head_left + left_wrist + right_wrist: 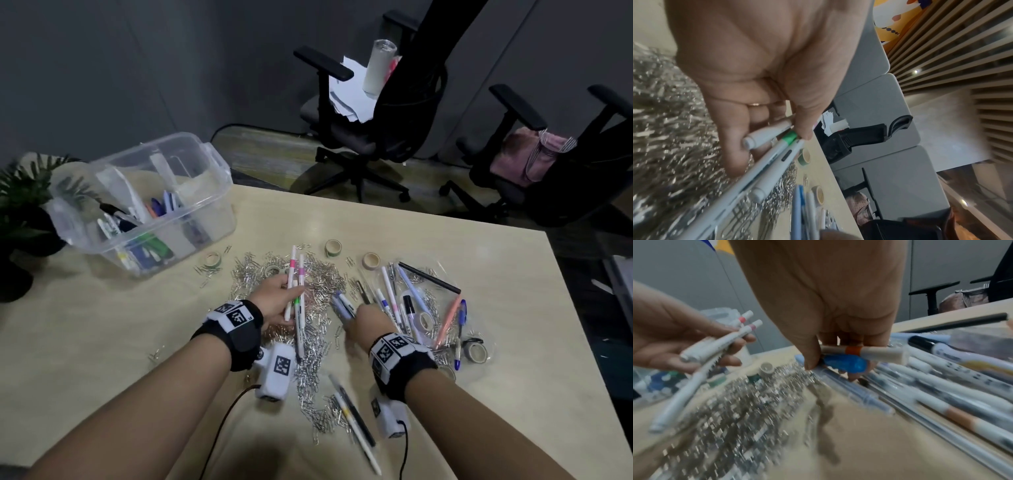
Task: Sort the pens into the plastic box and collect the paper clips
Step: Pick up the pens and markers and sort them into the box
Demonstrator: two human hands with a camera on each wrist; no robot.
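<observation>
My left hand (274,303) grips a bundle of white pens (296,281) with pink and green bands, held above the heap of silver paper clips (322,274) in the table's middle. The left wrist view shows the thumb (803,123) clamping those pens (774,155). My right hand (364,320) is low over the heap's right side, pinching a white pen with an orange band (865,351) and a blue pen (844,364). More loose pens (411,298) lie on clear plastic to its right. The clear plastic box (219,164), holding several pens, stands at the back left.
Tape rolls (333,247) (371,261) (476,353) lie around the heap. Two pens (352,418) lie near the front edge. A potted plant (24,205) stands left of the box. Office chairs (370,113) stand beyond the table's far edge.
</observation>
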